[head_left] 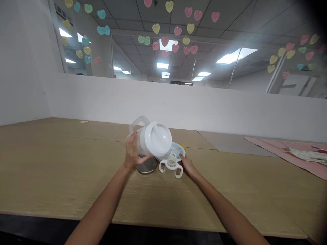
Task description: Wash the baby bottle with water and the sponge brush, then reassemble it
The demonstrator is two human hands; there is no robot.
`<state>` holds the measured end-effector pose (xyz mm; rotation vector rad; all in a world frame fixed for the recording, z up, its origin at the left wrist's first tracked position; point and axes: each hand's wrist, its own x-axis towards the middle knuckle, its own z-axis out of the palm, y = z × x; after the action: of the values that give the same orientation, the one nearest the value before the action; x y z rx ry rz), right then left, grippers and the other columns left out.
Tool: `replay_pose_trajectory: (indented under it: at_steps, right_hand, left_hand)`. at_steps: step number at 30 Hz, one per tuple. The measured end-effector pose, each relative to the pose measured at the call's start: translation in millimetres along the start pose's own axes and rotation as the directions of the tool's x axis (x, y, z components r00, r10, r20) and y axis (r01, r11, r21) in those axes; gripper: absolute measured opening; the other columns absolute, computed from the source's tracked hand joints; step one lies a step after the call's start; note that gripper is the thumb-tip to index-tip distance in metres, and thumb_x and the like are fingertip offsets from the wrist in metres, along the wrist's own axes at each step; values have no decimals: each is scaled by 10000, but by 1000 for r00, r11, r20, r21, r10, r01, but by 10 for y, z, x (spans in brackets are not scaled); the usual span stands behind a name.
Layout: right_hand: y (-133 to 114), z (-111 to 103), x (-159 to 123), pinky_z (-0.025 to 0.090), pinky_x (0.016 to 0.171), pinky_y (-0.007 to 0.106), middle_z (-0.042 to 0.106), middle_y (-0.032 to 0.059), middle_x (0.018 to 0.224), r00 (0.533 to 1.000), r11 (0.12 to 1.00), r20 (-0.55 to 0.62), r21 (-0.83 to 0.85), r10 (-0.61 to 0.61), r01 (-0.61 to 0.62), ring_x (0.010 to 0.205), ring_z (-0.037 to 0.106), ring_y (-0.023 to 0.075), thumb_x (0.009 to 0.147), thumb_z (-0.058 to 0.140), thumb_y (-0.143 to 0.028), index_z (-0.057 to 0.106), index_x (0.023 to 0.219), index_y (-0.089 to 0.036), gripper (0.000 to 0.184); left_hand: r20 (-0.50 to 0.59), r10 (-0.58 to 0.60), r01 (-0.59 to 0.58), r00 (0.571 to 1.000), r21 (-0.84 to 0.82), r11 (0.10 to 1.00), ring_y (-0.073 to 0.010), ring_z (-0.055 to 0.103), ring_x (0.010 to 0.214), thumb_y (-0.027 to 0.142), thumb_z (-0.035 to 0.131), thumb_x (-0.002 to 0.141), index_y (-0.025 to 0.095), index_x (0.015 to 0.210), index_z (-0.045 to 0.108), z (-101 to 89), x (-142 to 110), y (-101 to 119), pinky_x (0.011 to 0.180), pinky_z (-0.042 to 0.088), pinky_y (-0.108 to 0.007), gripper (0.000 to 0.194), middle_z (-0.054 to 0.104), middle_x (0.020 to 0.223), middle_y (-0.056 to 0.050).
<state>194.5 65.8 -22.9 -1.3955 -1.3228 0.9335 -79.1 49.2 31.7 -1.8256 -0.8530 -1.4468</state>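
My left hand (133,149) is wrapped round the body of a white lidded pitcher (158,139). The pitcher is tilted to the right, its round lid facing me and its clear handle at the upper left. Just below and right of the lid stands a clear baby bottle (171,168), uncapped, with two white side handles. Behind it is a pale blue plate (178,148); my right hand (187,165) has its thumb on the rim and fingers below, close to the bottle's right handle. Those fingers are partly hidden. Whether liquid flows is not visible.
A grey metal disc-shaped thing (146,166) sits beneath the pitcher. Something yellow (183,147) shows behind the plate. Farther right are a grey sheet (230,144) and a pink mat (278,149) bearing a whitish cloth (309,156). A white wall (114,97) bounds the back.
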Motion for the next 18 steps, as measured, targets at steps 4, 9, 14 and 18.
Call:
replay_pose_trajectory:
  at_steps: [4,9,14,18]
  right_hand:
    - [-35,-19,-7,420,450,263,582,20,526,1000,1000,8,-18,-18,18,430,533,149,787,374,-420,528,815,-168,296]
    - [-70,-20,-24,423,498,288,581,21,521,1000,999,-30,-35,-10,9,482,552,176,767,397,-424,562,839,-176,306]
    - [-92,-22,-40,418,500,282,583,26,519,999,997,-31,-72,-27,25,496,556,177,771,392,-418,562,765,-183,290]
    - [-83,-21,-43,418,492,284,576,18,508,999,998,-30,-52,-20,18,476,546,173,773,390,-425,554,794,-182,293]
  left_hand:
    - [34,121,-122,992,32,992,-365,324,1201,599,607,557,132,1340,80,18,-8,4,944,289,-500,1053,311,1312,-229]
    - [67,156,-161,986,78,984,-355,341,1195,598,570,584,135,1312,131,28,-25,4,941,293,-486,968,361,1276,-232]
    - [126,90,-101,988,89,991,-354,347,1196,615,536,591,137,1276,180,57,-61,-28,950,273,-486,907,389,1259,-230]
    - [72,126,-129,989,30,991,-346,329,1209,598,559,591,128,1282,206,46,-53,-20,953,275,-489,907,374,1276,-229]
